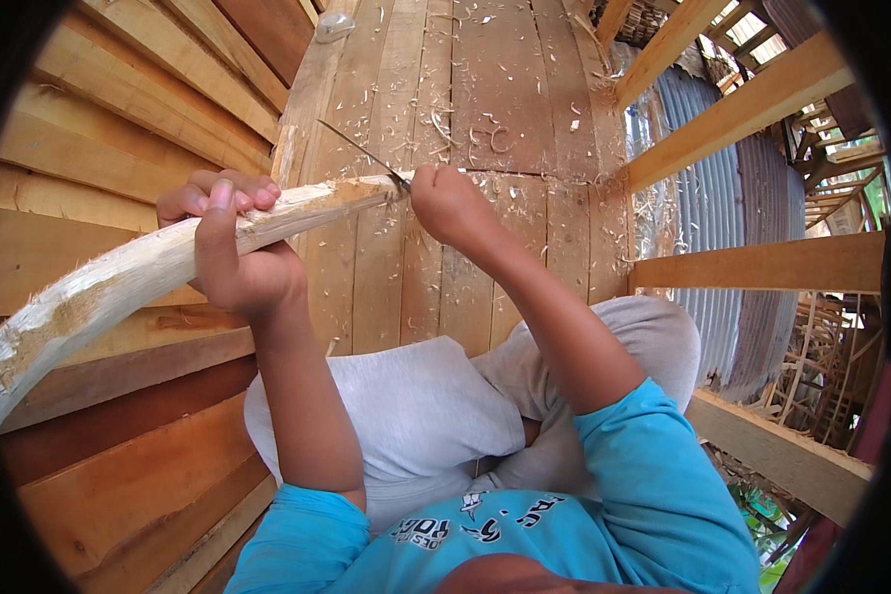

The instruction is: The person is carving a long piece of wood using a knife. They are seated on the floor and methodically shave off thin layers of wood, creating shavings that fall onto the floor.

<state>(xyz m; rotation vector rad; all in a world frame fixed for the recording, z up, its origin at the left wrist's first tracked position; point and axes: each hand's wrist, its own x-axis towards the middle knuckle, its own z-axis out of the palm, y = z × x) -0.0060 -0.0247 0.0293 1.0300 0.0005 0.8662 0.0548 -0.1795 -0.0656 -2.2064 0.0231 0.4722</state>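
A long, pale, whittled stick [119, 272] slants from the far left edge up to the middle of the view, bark stripped and surface rough. My left hand [252, 272] is closed round it partway along, the thumb lying over its near side. At the stick's thinner far end, my right hand [453, 206] is clenched on a knife [364, 154]. The knife's slim, dark blade points up and to the left, crossing close to the stick's tip. Its handle is hidden inside my fist.
Curled wood shavings [490, 139] lie scattered over the plank floor [366, 297]. A plank wall [79, 148] rises close on the left. Wooden rails [752, 259] and corrugated metal sheets [713, 158] stand on the right. A small clear container [335, 27] sits at the far end.
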